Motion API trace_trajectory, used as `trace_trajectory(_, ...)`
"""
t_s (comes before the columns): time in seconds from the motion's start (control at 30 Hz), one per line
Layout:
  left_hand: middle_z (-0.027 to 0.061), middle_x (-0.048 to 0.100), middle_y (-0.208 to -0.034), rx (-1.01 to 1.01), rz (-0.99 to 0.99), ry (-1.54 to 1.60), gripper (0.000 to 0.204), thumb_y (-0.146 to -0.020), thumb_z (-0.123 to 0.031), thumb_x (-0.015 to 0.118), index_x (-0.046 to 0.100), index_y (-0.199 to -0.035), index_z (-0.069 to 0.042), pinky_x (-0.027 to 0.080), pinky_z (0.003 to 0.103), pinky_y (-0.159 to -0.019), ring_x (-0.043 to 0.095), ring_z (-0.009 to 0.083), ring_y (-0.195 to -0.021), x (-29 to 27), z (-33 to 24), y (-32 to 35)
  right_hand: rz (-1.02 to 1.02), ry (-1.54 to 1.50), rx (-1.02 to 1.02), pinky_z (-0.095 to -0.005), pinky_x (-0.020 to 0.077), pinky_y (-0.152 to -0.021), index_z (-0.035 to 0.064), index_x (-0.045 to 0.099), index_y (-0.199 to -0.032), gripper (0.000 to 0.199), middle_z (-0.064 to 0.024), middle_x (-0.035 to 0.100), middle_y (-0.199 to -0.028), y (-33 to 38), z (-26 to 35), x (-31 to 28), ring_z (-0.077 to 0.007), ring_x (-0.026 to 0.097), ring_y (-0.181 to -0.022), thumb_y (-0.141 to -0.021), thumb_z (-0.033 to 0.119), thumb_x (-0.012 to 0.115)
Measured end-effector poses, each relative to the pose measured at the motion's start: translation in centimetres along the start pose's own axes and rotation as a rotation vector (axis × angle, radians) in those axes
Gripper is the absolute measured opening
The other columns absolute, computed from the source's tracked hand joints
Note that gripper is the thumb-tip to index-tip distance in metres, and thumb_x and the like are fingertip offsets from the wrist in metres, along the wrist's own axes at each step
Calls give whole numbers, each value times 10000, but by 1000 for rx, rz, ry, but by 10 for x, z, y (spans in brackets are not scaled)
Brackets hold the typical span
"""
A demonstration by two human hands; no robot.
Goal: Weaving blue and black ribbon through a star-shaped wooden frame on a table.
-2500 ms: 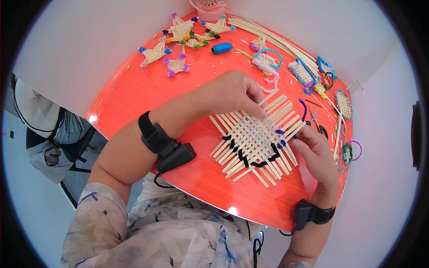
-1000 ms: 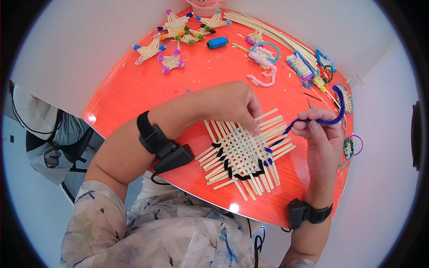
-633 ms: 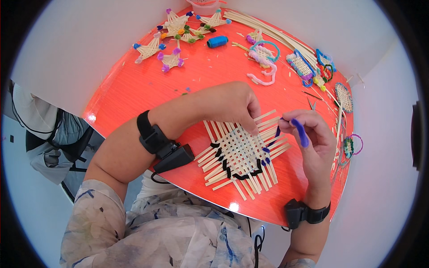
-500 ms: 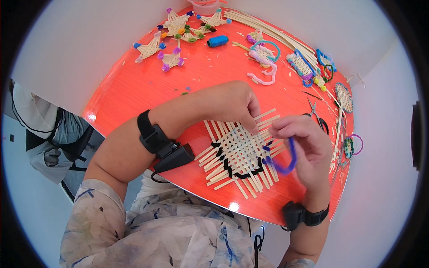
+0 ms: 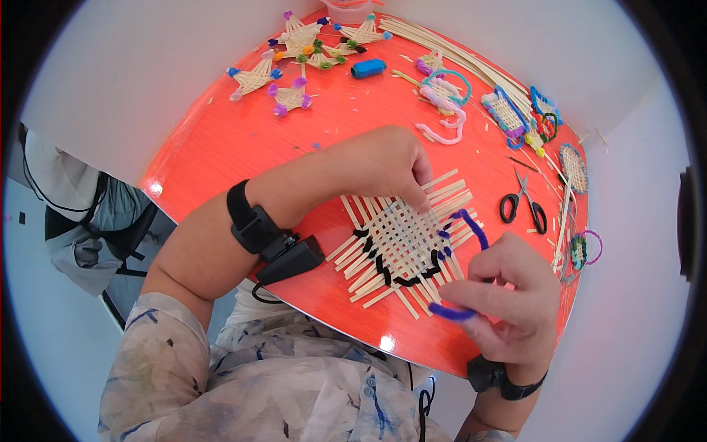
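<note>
A woven mat of pale flat strips (image 5: 401, 241) lies on the red round table (image 5: 221, 147). A black pipe cleaner runs through its near edge. My left hand (image 5: 383, 163) presses down on the mat's far side, fingertips on the strips. My right hand (image 5: 512, 302) is at the mat's near right corner, pinching a purple pipe cleaner (image 5: 471, 243) that loops up from the mat's right edge and back to my fingers.
Black scissors (image 5: 523, 206) lie right of the mat. Star-shaped strip pieces with pompoms (image 5: 291, 51), a blue spool (image 5: 367, 68), a bundle of long pale strips (image 5: 449, 48) and small woven pieces with pipe cleaners (image 5: 508, 114) fill the table's far side. A chair with clothes (image 5: 88, 221) stands at the left.
My right hand pulled the purple pipe cleaner up and away from the mat, then brought it down to the mat's near right corner. The left hand stayed on the mat.
</note>
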State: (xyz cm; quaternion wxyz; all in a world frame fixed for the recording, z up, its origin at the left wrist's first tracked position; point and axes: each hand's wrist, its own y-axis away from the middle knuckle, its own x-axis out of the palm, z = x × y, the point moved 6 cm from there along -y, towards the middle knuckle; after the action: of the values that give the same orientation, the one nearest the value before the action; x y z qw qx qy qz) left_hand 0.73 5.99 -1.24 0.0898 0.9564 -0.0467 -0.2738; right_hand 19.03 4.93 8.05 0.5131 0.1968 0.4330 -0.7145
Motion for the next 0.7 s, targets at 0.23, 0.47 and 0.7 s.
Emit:
trace_trajectory(0.23,54,702,-715,-8,-77,0,200,-730,-161,781,743,-852,-7,480,260,-616,627,92,-651,-10,-7,4,-34,191,-9,-332,403,-526,88,711,-906,321,-37,536,-767,-2,-2,2,-220,539,-651,-661,288,764)
trace_trajectory(0.47,64,692,-709,68,-309,83,153,-747,-110,769,725,-826,13,482,245,-615,627,80,-653,-26,-12,7,-73,347,-68,-364,412,-678,62,684,-913,273,-62,565,-813,4,-6,12,-244,536,-789,-810,314,680)
trace_trajectory(0.7,64,690,-700,83,-314,77,144,-743,-101,765,722,-816,16,481,243,-602,629,80,-642,-25,-18,11,-359,136,304,-361,423,-656,12,610,-968,99,-114,564,-788,12,-35,8,-289,523,-704,-891,73,615)
